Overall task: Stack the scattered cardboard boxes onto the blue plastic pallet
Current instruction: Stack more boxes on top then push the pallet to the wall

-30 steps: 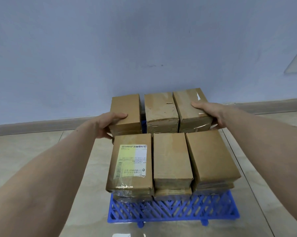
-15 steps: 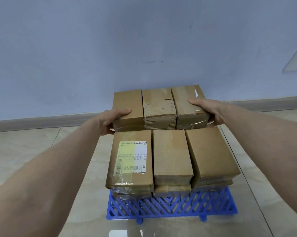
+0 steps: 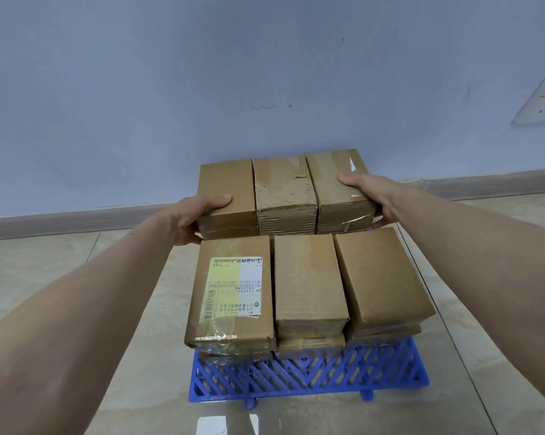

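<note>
At frame centre, the left hand [image 3: 199, 216] and right hand [image 3: 373, 196] each keep a clenched grip on the outer ends of the back row of cardboard boxes [image 3: 285, 189], probably squeezing it square behind the front row [image 3: 309, 284] on the blue plastic pallet [image 3: 309, 379]. The pallet sits on a tiled floor [image 3: 61, 271] before a pale blue wall [image 3: 202, 73].

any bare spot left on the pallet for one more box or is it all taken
One free patch: the front strip of the blue pallet, bare lattice ahead of the near row of boxes. Behind it is crowded: the far row is pressed together between the left hand and right hand.
</note>
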{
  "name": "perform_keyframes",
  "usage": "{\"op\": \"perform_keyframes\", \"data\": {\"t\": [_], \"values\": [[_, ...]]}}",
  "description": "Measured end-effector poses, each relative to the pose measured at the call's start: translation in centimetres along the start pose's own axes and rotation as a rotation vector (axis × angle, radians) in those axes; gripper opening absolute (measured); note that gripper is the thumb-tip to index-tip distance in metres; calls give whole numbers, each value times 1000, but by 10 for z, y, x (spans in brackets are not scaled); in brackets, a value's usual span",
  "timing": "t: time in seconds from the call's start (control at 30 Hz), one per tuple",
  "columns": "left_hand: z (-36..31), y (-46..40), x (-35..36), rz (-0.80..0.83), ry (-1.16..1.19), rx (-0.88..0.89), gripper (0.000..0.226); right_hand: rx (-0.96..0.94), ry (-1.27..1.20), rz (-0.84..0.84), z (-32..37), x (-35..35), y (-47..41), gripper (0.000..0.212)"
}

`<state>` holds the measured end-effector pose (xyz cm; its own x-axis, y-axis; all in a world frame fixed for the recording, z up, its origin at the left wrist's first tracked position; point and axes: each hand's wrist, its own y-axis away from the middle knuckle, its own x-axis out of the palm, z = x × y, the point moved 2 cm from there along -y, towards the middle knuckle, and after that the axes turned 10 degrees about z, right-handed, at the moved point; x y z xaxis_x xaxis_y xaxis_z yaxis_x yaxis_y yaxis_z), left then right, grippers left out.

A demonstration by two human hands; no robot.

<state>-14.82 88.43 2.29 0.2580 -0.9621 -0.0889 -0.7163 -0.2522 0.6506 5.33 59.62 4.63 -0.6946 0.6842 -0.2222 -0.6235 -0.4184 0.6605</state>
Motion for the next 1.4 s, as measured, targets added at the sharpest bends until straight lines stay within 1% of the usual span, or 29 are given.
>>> {"op": "perform_keyframes", "data": {"t": [0.1,0.17,0.2,0.3,0.37,0.43,0.47,0.53,0.6,0.67,0.73,0.83,0.93,1.03,1.23,1.4], "values": [[-4,3,4,-6,5,-9,67,3,-10,-14,0,1,4,48],[-8,6,5,-68,5,17,68,-23,-37,-57,1,-1,3,56],[-10,6,5,-111,4,45,74,-50,-45,-96,1,-2,2,63],[-14,9,5,-202,-30,90,104,-145,-3,-188,5,-6,0,94],[-16,11,7,-220,-55,120,119,-204,131,-223,9,-7,-1,117],[-21,14,10,-250,-116,212,123,-257,312,-258,14,-5,3,124],[-25,16,11,-282,-190,274,120,-286,404,-273,17,-3,7,125],[-31,19,14,-335,-417,369,121,-348,590,-268,21,3,12,125],[-35,22,21,-317,-624,423,123,-382,765,-228,21,8,14,129],[-39,23,33,-282,-776,461,122,-379,916,-202,17,11,14,132],[-42,22,45,-251,-902,477,125,-382,1003,-195,15,14,12,133],[-43,17,56,-230,-1021,469,132,-397,1025,-201,15,20,10,131],[-42,13,61,-283,-1082,454,134,-398,988,-226,12,26,9,129],[-43,12,61,-334,-1071,467,131,-407,980,-249,11,30,9,126],[-43,13,62,-383,-1055,479,123,-415,966,-268,12,30,9,124],[-42,14,62,-418,-1061,479,121,-414,981,-288,12,33,8,122]]}}
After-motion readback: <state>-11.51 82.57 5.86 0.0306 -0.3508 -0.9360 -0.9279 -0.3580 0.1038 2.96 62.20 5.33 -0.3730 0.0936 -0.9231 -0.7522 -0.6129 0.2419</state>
